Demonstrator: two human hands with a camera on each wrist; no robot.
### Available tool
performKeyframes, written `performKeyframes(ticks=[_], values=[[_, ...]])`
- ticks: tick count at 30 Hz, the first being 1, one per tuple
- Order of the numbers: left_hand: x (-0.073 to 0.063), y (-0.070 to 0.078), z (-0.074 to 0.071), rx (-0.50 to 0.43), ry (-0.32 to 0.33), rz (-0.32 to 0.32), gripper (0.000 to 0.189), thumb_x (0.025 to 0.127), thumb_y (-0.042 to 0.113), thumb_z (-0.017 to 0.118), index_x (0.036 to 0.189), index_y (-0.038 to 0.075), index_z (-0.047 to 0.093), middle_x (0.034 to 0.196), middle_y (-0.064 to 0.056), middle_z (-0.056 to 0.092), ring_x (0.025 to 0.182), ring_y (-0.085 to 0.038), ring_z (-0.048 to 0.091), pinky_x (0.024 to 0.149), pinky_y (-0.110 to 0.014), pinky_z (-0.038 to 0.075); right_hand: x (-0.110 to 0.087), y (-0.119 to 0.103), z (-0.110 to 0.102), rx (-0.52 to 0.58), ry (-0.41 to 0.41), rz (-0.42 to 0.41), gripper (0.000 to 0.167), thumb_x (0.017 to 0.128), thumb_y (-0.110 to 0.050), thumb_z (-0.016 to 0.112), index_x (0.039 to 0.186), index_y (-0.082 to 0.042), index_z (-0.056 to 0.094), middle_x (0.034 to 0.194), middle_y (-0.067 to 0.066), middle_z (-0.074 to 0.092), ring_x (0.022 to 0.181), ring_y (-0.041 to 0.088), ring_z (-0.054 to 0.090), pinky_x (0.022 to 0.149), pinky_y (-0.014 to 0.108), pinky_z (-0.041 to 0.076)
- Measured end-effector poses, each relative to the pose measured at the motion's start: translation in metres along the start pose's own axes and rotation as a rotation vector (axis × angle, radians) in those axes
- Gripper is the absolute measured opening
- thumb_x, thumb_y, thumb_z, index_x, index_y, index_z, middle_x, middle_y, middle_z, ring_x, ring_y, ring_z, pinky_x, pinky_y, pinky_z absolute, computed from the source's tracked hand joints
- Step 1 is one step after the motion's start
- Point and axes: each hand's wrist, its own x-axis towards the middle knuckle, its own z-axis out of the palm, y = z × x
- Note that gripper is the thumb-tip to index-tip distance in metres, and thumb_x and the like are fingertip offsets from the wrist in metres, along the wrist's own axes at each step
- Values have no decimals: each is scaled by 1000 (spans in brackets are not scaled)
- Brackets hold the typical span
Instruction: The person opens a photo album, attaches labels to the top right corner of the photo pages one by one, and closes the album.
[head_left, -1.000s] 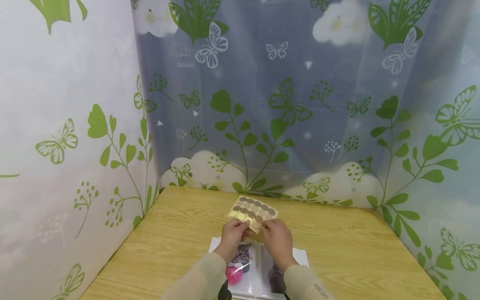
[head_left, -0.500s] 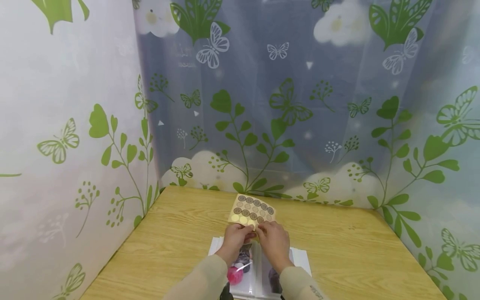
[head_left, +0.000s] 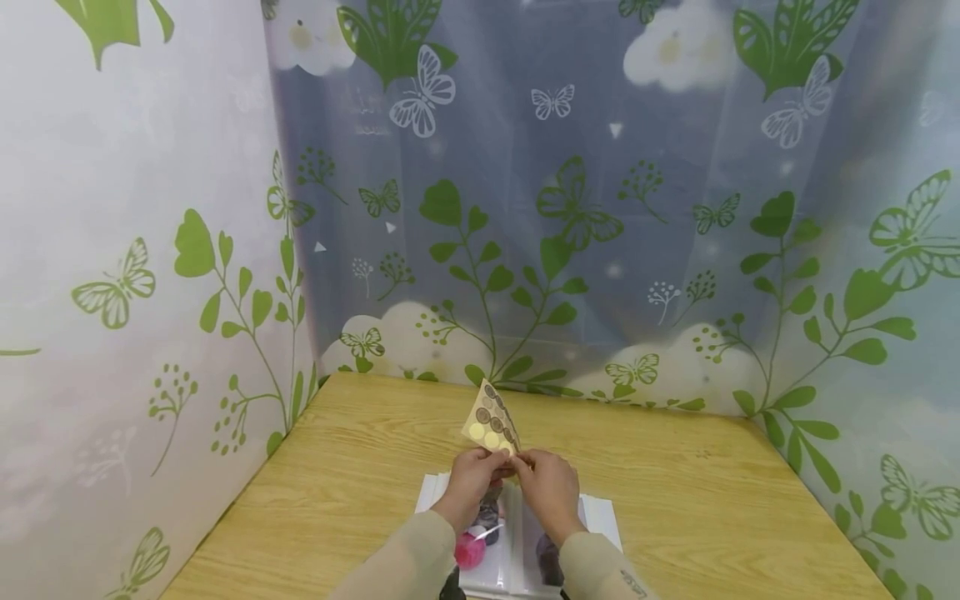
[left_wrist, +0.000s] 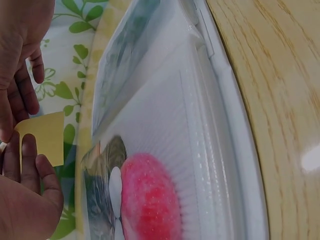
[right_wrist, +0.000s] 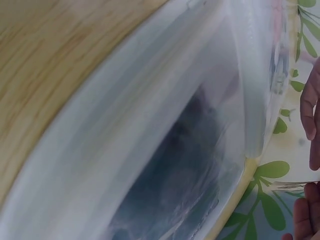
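A tan sticker sheet (head_left: 489, 417) with rows of round dark and pale yellow stickers stands tilted above the table in the head view, bent so that its right part turns away. My left hand (head_left: 471, 482) pinches its lower edge between thumb and fingers. Close beside it, my right hand (head_left: 549, 490) pinches the same edge near the right corner, fingertips almost meeting the left ones. The sheet's plain yellow back (left_wrist: 47, 139) shows in the left wrist view. Below both hands lies an open photo album (head_left: 512, 567) with clear sleeves, partly hidden by the forearms.
A cat photo with a pink ball (head_left: 470, 551) fills the album's left page; a dark picture (right_wrist: 170, 160) is in the right page's sleeve. The wood-grain table (head_left: 360, 467) is bordered by a leaf-and-butterfly patterned curtain (head_left: 480, 250) behind and at both sides.
The right hand has shifted slightly left towards the left hand. The sheet, spread wide before, is now bent and looks narrower, its right side turned out of sight. The album stays put.
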Motion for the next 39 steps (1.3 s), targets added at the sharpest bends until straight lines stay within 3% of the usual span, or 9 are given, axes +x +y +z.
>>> performKeyframes(ticks=[5, 15, 31, 39], values=[[-3, 3, 0, 23, 6, 0, 23, 96, 16, 65, 102, -5, 70, 92, -14, 74, 86, -24, 72, 79, -41, 54, 0, 1, 1, 29, -7, 49, 18, 90, -28, 72, 93, -12, 79, 82, 0, 74, 69, 17, 64, 62, 37, 49], [-1, 0, -1, 24, 2, 5, 22, 95, 17, 66, 98, -5, 70, 89, -12, 74, 82, -21, 71, 71, -31, 51, 0, 1, 3, 41, 12, 64, 18, 91, -27, 70, 92, -11, 79, 85, 3, 75, 74, 23, 68, 63, 40, 51], [2, 0, -3, 48, 7, -8, 23, 95, 18, 66, 98, -4, 71, 90, -13, 75, 86, -23, 72, 85, -45, 54, 0, 0, 0, 115, -85, 116, 20, 90, -29, 72, 95, -11, 78, 87, 2, 74, 80, 20, 67, 69, 40, 54], [1, 0, -3, 69, -5, -15, 23, 96, 20, 66, 99, -2, 71, 91, -10, 75, 86, -20, 71, 82, -40, 54, 2, 0, -2, 187, -70, 169, 16, 90, -22, 71, 92, -8, 78, 86, 4, 74, 74, 17, 63, 64, 36, 52]])
